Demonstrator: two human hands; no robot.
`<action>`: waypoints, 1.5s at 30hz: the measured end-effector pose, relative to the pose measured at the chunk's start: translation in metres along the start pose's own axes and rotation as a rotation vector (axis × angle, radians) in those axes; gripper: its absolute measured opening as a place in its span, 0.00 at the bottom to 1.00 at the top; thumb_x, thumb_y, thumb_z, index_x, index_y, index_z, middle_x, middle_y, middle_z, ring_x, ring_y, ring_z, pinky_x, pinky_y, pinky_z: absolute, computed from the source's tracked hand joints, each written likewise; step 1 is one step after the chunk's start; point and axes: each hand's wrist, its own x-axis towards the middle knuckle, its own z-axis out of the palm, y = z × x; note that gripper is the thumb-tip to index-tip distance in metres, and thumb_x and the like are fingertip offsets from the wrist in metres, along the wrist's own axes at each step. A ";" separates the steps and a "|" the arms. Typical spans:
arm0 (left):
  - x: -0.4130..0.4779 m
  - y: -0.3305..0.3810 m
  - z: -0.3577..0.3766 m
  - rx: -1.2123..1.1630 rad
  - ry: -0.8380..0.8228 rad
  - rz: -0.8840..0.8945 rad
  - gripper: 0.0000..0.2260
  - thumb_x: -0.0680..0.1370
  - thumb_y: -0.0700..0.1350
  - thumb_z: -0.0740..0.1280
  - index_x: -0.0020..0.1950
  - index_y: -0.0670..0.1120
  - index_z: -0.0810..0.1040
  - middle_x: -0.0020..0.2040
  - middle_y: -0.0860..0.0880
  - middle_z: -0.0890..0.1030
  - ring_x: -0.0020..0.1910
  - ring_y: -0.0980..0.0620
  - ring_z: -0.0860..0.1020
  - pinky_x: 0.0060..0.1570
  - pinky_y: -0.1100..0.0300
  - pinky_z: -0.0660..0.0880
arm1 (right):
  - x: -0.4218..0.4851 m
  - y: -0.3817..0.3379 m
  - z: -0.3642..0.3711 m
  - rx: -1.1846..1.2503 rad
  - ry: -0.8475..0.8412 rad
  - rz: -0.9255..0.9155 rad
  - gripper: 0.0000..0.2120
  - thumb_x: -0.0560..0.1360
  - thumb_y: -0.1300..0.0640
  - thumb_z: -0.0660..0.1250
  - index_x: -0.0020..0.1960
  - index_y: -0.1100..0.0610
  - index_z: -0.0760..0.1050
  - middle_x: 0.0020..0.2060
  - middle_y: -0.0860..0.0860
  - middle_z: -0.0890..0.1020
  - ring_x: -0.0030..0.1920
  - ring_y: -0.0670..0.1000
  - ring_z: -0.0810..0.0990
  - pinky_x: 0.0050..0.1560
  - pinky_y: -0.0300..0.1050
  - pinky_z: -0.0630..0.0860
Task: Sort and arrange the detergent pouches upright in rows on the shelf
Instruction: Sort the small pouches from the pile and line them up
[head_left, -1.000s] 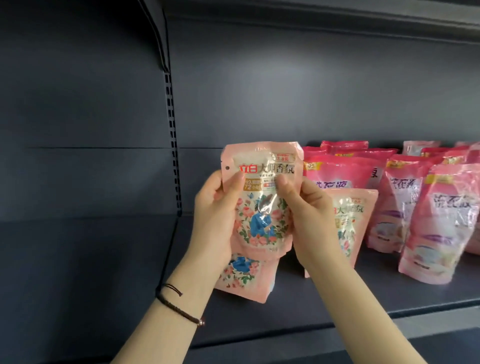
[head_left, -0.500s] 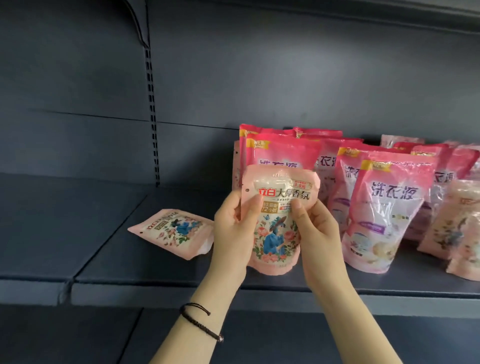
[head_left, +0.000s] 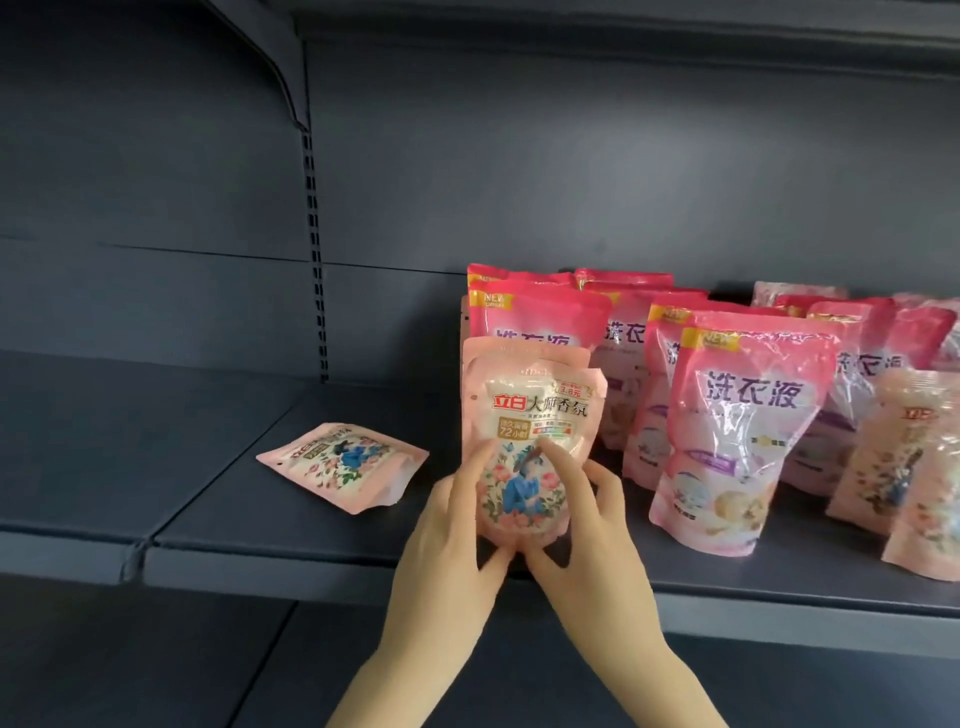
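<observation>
Head view: both hands hold a pale pink plastic detergent pouch printed with flowers and a blue figure (head_left: 530, 457), upright near the front edge of the dark grey metal shelf (head_left: 311, 556). Whether its base touches the board is unclear. The left hand (head_left: 447, 540) and right hand (head_left: 587, 530) each press a thumb on its front, fingers curled round its lower sides. Bright pink glossy pouches (head_left: 743, 426) stand in rows just behind and to the right. A matching pale floral pouch (head_left: 343, 465) lies flat on the shelf to the left, apart
</observation>
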 end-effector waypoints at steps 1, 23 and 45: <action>0.003 0.000 0.002 -0.001 0.008 -0.019 0.46 0.72 0.42 0.73 0.70 0.73 0.45 0.65 0.64 0.63 0.63 0.69 0.67 0.53 0.74 0.72 | 0.002 -0.001 0.001 0.011 -0.013 0.022 0.46 0.71 0.65 0.72 0.66 0.23 0.52 0.66 0.41 0.61 0.62 0.42 0.72 0.48 0.39 0.81; 0.052 -0.012 0.004 0.105 -0.154 -0.106 0.38 0.74 0.47 0.71 0.69 0.66 0.46 0.67 0.51 0.70 0.62 0.57 0.74 0.52 0.65 0.75 | 0.044 0.007 -0.007 -0.388 -0.126 0.059 0.35 0.73 0.49 0.70 0.70 0.40 0.51 0.60 0.47 0.68 0.53 0.49 0.78 0.36 0.40 0.76; 0.072 -0.069 -0.191 1.115 -0.476 0.147 0.19 0.75 0.64 0.54 0.57 0.56 0.74 0.46 0.55 0.79 0.49 0.53 0.75 0.40 0.57 0.64 | 0.108 -0.120 0.013 -0.985 -0.760 -0.449 0.18 0.77 0.48 0.62 0.63 0.55 0.73 0.52 0.54 0.78 0.49 0.56 0.79 0.38 0.44 0.70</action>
